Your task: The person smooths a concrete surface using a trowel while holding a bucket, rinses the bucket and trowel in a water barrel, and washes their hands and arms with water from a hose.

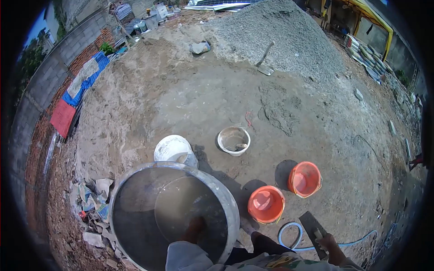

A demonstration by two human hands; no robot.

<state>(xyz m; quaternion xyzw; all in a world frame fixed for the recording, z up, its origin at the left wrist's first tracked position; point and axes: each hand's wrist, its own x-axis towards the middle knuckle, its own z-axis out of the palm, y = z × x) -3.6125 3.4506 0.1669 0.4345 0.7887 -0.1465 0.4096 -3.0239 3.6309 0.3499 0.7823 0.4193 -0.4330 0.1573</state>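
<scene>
At lower left of the frame, I locate the tub (pixel 233 217); the left hand (pixel 195 226) is within its outline, finger state: cannot tell. At lower right, the trowel (pixel 310 223) slants upper-left to lower-right, mostly up-left of the right hand (pixel 331 244), the nearer, curled round it.

Left hand (pixel 195 226) is down inside the big tub (pixel 231 210), so the rim hems it in all round and the open way is up over the edge. A white bucket (pixel 169 147) crowds the tub's far side, ahead of that hand. Two orange buckets (pixel 273 210) block the ground ahead and left of the right hand (pixel 330 246), with a blue hose (pixel 280 233) looped just left of it. Ahead-right of that hand, pretty open ground (pixel 348 180).
</scene>
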